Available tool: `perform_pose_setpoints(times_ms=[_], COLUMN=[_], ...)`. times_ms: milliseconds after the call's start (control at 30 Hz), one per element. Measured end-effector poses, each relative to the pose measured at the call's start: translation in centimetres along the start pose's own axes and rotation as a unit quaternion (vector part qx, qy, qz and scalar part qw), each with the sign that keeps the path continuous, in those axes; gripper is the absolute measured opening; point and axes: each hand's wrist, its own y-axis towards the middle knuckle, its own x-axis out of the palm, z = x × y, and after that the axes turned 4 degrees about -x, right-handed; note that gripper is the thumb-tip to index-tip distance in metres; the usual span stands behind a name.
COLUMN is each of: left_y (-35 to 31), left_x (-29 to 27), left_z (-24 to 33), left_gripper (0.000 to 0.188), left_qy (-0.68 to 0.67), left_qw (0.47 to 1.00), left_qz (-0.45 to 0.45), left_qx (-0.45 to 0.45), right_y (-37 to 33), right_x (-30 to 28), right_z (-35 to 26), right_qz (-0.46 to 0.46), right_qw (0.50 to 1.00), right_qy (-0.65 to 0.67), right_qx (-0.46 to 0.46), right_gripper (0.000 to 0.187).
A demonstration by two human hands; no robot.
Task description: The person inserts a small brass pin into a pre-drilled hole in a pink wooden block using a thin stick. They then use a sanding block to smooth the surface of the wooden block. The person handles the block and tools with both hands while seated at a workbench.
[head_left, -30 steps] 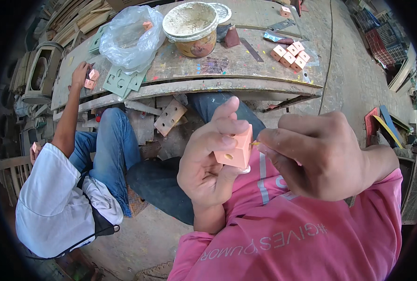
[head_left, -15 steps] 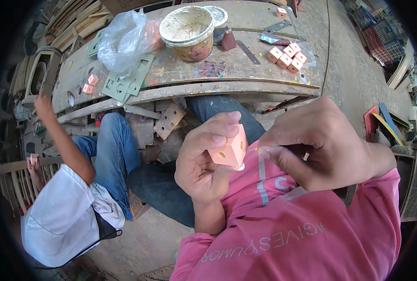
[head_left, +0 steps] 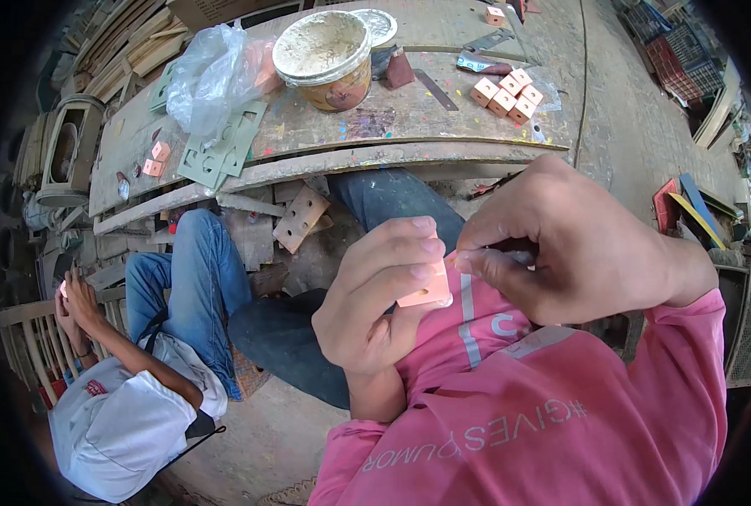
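My left hand grips a pale pink block with round holes in its faces, fingers wrapped over its top and side. A whitish smear shows at its lower edge. My right hand is closed in a pinch just right of the block, fingertips close to its side. Between those fingers is a slim stick-like piece, mostly hidden; whether it touches the block I cannot tell. Several similar pink blocks are grouped on the right of the worn table.
On the table are a paint-crusted bucket, a clear plastic bag, green cut-out templates, a metal strip and two pink blocks. A co-worker in a white shirt sits at left, both hands around a small block.
My right hand has come nearer the block, which is turned and more covered by my left fingers. The co-worker's raised hand has come down to join the other.
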Motion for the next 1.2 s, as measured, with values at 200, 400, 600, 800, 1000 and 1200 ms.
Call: perform_pose_setpoints(times_ms=[200,400,600,800,1000,1200], left_y=[-0.3,-0.6,-0.4,-0.8,-0.7,-0.9], left_x=[-0.4,-1.2,-0.9,-0.9,-0.8,-0.9], left_z=[0.7,0.8,0.2,-0.5,-0.9,-0.2], left_gripper=[0.034,0.045,0.048,0.044,0.045,0.062], left_qy=[-0.081,-0.189,-0.276,-0.311,-0.4,-0.283], left_qw=[0.988,0.961,0.939,0.926,0.887,0.907], left_qz=[0.011,0.047,0.009,0.022,-0.005,0.047], left_qx=[-0.13,-0.197,-0.205,-0.214,-0.229,-0.308], right_y=[-0.8,-0.8,0.6,2.8,2.0,1.3], right_x=[1.2,1.9,3.6,4.1,4.2,3.7], right_z=[-1.0,0.6,1.3,0.6,1.4,0.8], right_qz=[0.034,0.127,0.15,0.338,0.293,0.23], right_qw=[0.985,0.983,0.965,0.872,0.931,0.924], right_qy=[-0.17,-0.11,0.209,0.343,0.214,0.301], right_qx=[-0.009,-0.079,0.05,0.086,0.045,0.051], right_gripper=[0.016,0.028,0.053,0.053,0.035,0.028])
